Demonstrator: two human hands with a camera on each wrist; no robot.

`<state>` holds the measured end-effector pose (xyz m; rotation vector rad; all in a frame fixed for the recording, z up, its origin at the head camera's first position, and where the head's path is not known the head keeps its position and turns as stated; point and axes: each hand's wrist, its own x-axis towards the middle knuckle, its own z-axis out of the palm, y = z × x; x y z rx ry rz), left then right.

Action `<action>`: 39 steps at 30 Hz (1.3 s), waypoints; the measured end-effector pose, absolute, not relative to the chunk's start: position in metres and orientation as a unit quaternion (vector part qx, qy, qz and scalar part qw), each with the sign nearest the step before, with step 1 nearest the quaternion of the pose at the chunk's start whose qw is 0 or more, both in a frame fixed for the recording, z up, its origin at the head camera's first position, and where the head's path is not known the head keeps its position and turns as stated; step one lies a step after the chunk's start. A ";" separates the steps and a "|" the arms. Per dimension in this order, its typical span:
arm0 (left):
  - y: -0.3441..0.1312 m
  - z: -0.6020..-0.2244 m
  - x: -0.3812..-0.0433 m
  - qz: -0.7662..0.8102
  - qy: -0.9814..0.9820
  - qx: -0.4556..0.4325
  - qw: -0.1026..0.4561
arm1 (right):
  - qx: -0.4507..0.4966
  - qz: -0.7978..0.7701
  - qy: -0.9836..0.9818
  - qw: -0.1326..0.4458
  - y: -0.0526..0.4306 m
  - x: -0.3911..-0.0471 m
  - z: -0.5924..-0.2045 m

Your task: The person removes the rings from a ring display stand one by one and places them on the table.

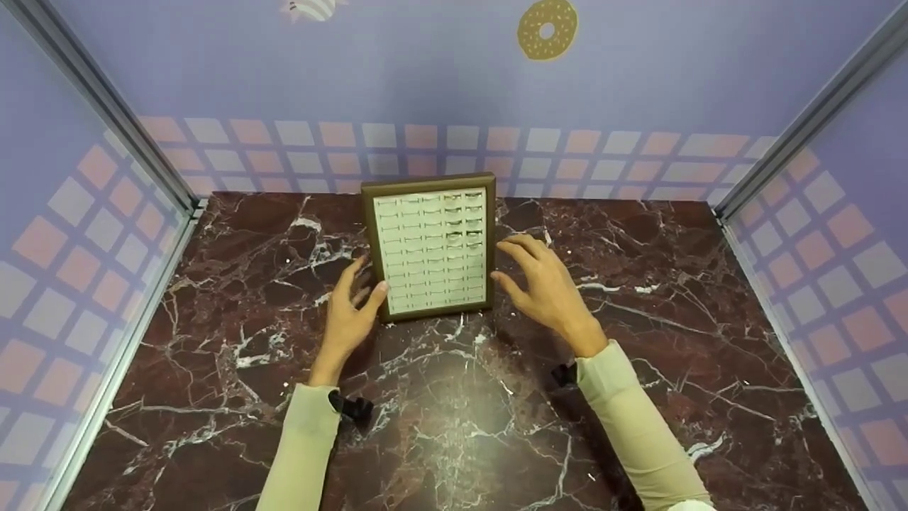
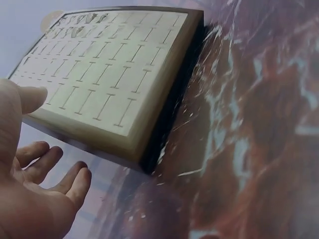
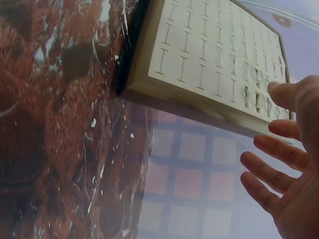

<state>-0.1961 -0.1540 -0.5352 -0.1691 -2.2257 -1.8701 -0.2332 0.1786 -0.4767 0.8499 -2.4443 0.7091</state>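
Observation:
A ring display tray (image 1: 433, 273) with a brown frame and a pale slotted insert stands at the back of the marble surface. Several rings (image 1: 464, 216) sit in slots at its upper right; the other slots show only thin cut lines. At the tray's left edge is my left hand (image 1: 349, 312), its thumb over the frame and its fingers loosely spread beside the edge. Beside the right edge my right hand (image 1: 546, 287) has its fingers relaxed and apart, fingertips close to the frame. Whether either hand touches the tray I cannot tell.
Dark red veined marble (image 1: 454, 426) forms the work surface. Purple walls with pink and white squares (image 1: 316, 160) enclose the back and both sides, with metal strips (image 1: 113, 397) along the side edges. Each wrist carries a dark strapped device (image 1: 351, 408).

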 end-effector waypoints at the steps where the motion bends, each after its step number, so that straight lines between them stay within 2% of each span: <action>1: -0.153 -0.534 -0.195 -0.646 -0.754 -0.055 0.107 | 0.309 0.257 -0.885 0.234 0.177 -0.234 -0.477; 8: -0.145 -0.515 -0.183 -0.658 -0.747 -0.044 0.085 | 0.293 0.253 -0.878 0.282 0.163 -0.240 -0.479; 18: -0.147 -0.529 -0.186 -0.689 -0.720 -0.031 0.075 | 0.298 0.258 -0.863 0.315 0.145 -0.250 -0.487; 28: -0.145 -0.537 -0.188 -0.678 -0.722 -0.052 0.127 | 0.281 0.231 -0.866 0.342 0.130 -0.255 -0.488; 39: -0.148 -0.545 -0.192 -0.684 -0.717 -0.049 0.124 | 0.263 0.200 -0.867 0.374 0.121 -0.262 -0.489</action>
